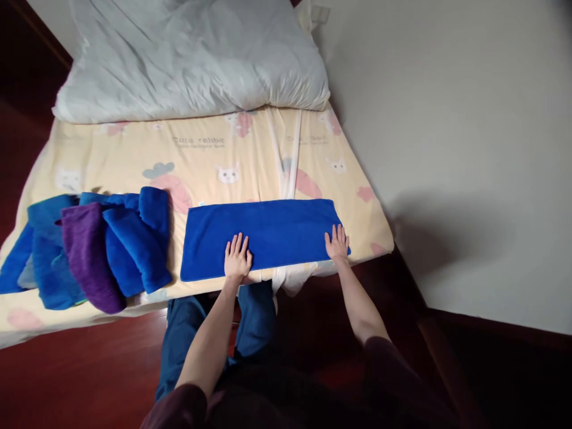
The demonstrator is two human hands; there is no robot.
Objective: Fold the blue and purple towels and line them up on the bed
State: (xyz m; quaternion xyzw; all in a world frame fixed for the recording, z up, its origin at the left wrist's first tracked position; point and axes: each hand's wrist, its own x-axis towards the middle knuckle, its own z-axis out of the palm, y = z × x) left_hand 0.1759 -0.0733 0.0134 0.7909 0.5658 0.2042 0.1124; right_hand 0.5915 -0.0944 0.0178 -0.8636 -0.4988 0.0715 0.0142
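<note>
A blue towel lies spread flat in a long rectangle along the near edge of the bed. My left hand rests on its near edge, left of the middle, palm down with fingers stretched out. Over at the towel's right end, my right hand lies flat near the corner, fingers extended. Neither hand grips anything. To the left of the flat towel is a loose heap of cloths, with a purple towel on top, a bright blue towel beside it and a teal-blue towel further left.
The bed has a pale yellow sheet printed with rabbits and carrots. A large grey-white pillow or bedding bundle covers its far end. A white wall borders the right side. White straps cross the sheet.
</note>
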